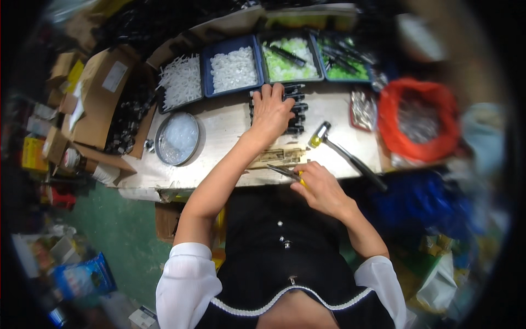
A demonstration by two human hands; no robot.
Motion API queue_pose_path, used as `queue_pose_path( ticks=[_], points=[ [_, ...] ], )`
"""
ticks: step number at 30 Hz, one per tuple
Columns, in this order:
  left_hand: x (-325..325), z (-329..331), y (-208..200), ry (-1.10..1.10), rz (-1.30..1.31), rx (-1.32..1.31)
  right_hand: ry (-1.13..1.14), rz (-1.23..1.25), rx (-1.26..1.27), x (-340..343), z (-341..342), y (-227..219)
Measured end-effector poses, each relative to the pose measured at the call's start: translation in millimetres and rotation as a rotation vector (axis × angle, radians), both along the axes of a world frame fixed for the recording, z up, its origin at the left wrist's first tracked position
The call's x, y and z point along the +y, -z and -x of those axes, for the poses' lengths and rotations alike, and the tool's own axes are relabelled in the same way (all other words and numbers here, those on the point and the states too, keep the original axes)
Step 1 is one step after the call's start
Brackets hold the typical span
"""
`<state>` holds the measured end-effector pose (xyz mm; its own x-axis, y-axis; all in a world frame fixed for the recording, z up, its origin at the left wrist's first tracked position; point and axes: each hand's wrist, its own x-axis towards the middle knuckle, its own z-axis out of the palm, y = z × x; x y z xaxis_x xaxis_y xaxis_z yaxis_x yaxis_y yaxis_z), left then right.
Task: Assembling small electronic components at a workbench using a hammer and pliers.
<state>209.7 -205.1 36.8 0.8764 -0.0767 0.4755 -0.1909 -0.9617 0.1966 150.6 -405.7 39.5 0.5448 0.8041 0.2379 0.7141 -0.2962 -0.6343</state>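
Observation:
My left hand (pixel 269 114) lies over a row of black, rod-like plastic parts (pixel 296 112) on the bench, its fingers apart and slightly bent. What is directly under the palm is hidden. My right hand (pixel 320 189) is closed around a pair of pliers (pixel 284 172) with yellow grips, whose dark jaws point left. Just beyond the pliers sits a narrow, pale tan fixture (pixel 282 156) with a slot along it. To the right of the fixture lies a hammer (pixel 353 159) with a yellow-and-black head and a dark handle.
Trays along the back hold white sticks (pixel 182 82), small white pieces (pixel 234 69), and green pieces (pixel 287 66) with black parts on top. A round metal dish (pixel 159 143) stands left, near an open carton (pixel 98 104). A red bag (pixel 390 112) and small metal-filled tray (pixel 351 112) are right.

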Motion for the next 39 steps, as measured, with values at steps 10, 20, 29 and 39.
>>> queue_pose_path(
  ticks=[10,20,29,39],
  points=[
    [46.8,58.8,-18.2,0.127,1.426,0.052,0.054,-0.067,0.042,-1.0,-13.1,-1.8],
    [20.0,131.1,2.1,0.012,1.443,0.268,0.041,-0.104,0.057,38.3,-13.5,-6.9],
    [9.2,135.9,0.1,-0.039,1.17,0.11,0.017,-0.067,0.012,38.6,-7.4,-12.0],
    [35.5,149.5,12.9,0.313,2.077,0.743,-0.159,0.046,-0.034,26.6,-4.6,-13.4]
  ],
)
